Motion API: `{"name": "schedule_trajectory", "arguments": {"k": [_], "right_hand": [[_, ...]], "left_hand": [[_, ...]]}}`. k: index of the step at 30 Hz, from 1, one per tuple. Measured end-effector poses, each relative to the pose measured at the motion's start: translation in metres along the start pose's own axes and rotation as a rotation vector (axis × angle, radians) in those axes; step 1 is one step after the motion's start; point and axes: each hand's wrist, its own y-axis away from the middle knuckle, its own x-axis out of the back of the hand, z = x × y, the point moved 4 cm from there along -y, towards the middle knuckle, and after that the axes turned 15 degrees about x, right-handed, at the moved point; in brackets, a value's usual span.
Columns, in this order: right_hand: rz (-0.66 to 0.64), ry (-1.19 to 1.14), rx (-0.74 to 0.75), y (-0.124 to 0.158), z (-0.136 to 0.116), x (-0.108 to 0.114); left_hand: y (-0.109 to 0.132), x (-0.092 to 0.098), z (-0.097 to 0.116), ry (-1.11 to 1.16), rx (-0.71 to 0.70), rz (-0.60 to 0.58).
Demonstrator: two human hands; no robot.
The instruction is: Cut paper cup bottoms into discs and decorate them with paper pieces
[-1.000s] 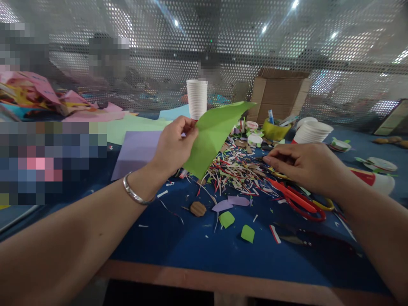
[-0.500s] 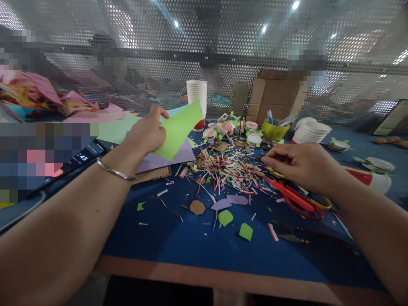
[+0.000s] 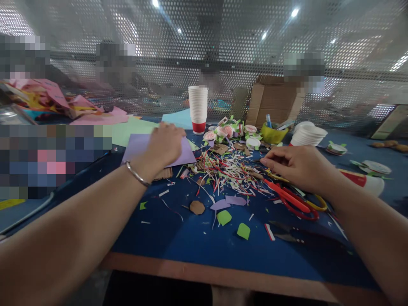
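My left hand point(image 3: 167, 144), with a silver bangle on the wrist, is over the purple paper sheet point(image 3: 140, 146). Motion smears its fingers, so whether it grips a sheet does not show. My right hand point(image 3: 296, 165) is low at the right side of the heap of paper scraps point(image 3: 226, 170), thumb and fingers pressed together. What they pinch, if anything, I cannot make out. Red-handled scissors point(image 3: 291, 199) and a yellow handle point(image 3: 320, 204) lie beneath and beside this hand. Two small green cut pieces point(image 3: 244, 231) and purple pieces point(image 3: 236, 200) lie in front.
A stack of paper cups point(image 3: 198, 108) stands at the back, beside decorated paper discs point(image 3: 228, 131) and a yellow-green holder point(image 3: 274, 134). Dark snips point(image 3: 296, 238) lie near the front right. A cardboard box point(image 3: 270, 100) stands behind; pink paper point(image 3: 102, 117) lies back left.
My left hand has moved right and down over the purple sheet. The bright green sheet it held no longer shows. My right hand stays almost in place.
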Motion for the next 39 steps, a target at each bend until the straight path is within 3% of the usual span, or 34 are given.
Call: {"name": "schedule_trajectory", "arguments": {"k": [3, 6, 11, 17, 26, 29, 35, 39], "right_hand": [[-0.010, -0.001, -0.002, 0.000, 0.001, -0.001], [-0.012, 0.016, -0.019, 0.000, 0.002, 0.000], [0.008, 0.022, -0.032, -0.001, 0.003, 0.004], [0.015, 0.026, -0.019, -0.001, 0.006, 0.007], [0.050, 0.034, -0.076, 0.001, 0.017, 0.014], [0.050, 0.039, -0.107, 0.001, 0.022, 0.017], [0.057, 0.068, -0.124, 0.003, 0.026, 0.020], [0.014, 0.070, -0.105, 0.003, 0.029, 0.017]], "left_hand": [[0.005, -0.013, 0.050, -0.049, -0.272, -0.081], [0.005, -0.020, 0.088, -0.090, -0.435, -0.080], [-0.014, -0.034, 0.110, -0.147, -0.550, -0.059], [-0.029, -0.039, 0.110, -0.094, -0.554, -0.035], [-0.015, 0.000, 0.088, 0.283, -0.301, 0.065], [-0.010, 0.001, 0.074, 0.406, -0.222, -0.012], [-0.001, -0.017, 0.048, 0.534, -0.120, -0.325], [0.004, -0.019, 0.036, 0.542, -0.089, -0.385]]}}
